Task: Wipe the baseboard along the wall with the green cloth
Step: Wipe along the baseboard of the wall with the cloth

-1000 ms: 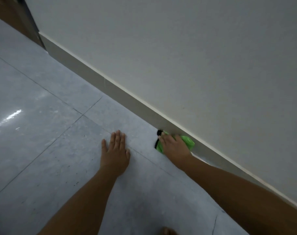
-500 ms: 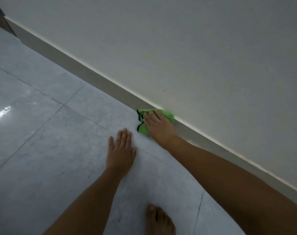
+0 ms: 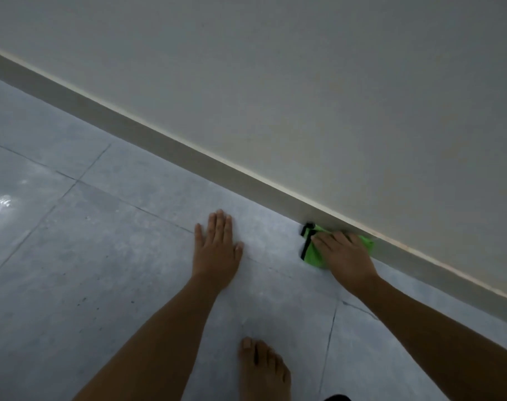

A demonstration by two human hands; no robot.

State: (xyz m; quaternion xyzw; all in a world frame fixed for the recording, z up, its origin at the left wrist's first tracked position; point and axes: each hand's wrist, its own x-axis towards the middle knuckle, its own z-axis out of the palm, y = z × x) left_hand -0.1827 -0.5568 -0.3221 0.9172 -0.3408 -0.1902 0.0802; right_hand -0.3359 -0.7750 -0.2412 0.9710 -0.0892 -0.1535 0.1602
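Observation:
A grey baseboard (image 3: 165, 146) with a pale top edge runs diagonally from the upper left to the lower right, under a cream wall. The green cloth (image 3: 313, 254), edged in black, is bunched at the foot of the baseboard. My right hand (image 3: 344, 256) lies on top of it and presses it against the board, covering most of it. My left hand (image 3: 216, 247) rests flat on the grey tiled floor, fingers spread, well left of the cloth and holding nothing.
A bare foot (image 3: 263, 369) stands on the floor tiles near the bottom edge, below and between my hands. Glossy grey floor tiles (image 3: 73, 256) with thin grout lines stretch to the left, with a bright reflection at the far left.
The view has swung along the wall, the dark doorframe at upper left has left the picture, and a bare foot has come in. My right hand stays on the cloth; my left hand stays flat.

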